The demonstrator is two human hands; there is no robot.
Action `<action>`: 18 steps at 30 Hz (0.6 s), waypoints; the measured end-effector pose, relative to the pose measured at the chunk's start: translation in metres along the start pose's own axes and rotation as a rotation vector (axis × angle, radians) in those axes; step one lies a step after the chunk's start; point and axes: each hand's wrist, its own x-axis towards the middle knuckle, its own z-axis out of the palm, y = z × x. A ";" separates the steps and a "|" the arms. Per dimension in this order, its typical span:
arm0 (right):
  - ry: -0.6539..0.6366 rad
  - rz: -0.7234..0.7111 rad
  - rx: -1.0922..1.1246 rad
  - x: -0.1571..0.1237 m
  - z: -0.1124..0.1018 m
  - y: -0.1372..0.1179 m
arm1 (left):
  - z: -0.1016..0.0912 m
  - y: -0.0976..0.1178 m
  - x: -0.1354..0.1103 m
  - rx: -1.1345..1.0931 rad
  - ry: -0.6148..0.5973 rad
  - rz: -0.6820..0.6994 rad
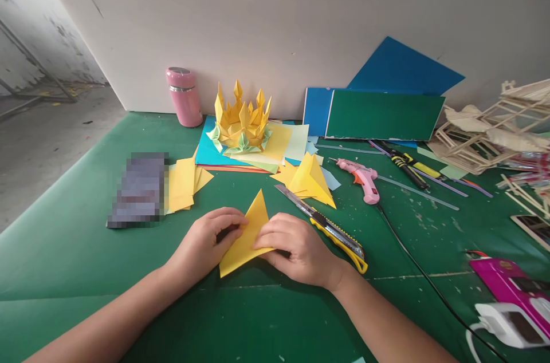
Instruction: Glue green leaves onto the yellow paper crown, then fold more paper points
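A yellow sheet of paper folded into a triangle point(246, 239) is held between my two hands, just above or on the green table. My left hand point(217, 235) grips its left edge with curled fingers and thumb. From the right, my right hand point(294, 245) has its fingers over the paper and its thumb underneath. Just right of that hand lies a yellow utility knife point(329, 227), its blade out and pointing away to the left. Beyond the knife is a pile of folded yellow paper pieces point(310, 177). Loose yellow paper point(183, 182) lies past my left hand.
A yellow origami crown point(243, 122) stands on coloured sheets at the back, beside a pink flask point(184, 98). To the right are a pink glue gun point(360, 176) with a trailing cord, pliers point(406, 165), a stick model point(485, 128) and a white plug point(511, 323). A blurred dark object point(140, 191) lies left.
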 end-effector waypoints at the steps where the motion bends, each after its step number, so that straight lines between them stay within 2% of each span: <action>1: -0.016 0.036 0.004 0.000 -0.001 -0.001 | 0.000 -0.001 0.000 0.043 -0.012 0.017; 4: -0.077 0.107 0.020 0.000 -0.004 -0.002 | 0.001 -0.003 -0.001 0.173 -0.001 0.082; 7: -0.109 0.120 0.045 -0.001 -0.006 -0.001 | -0.001 -0.003 -0.002 0.250 -0.012 0.162; 10: -0.097 0.138 0.066 -0.001 -0.004 0.000 | -0.005 -0.001 -0.001 0.227 -0.158 0.253; 12: -0.062 0.192 0.086 -0.001 -0.001 0.001 | -0.007 0.000 -0.001 0.196 -0.229 0.267; 14: -0.022 0.277 0.091 0.000 0.002 0.002 | -0.010 0.001 0.000 0.169 -0.231 0.183; 18: 0.054 0.421 0.048 0.002 0.010 0.003 | -0.012 0.000 -0.002 -0.024 -0.111 -0.085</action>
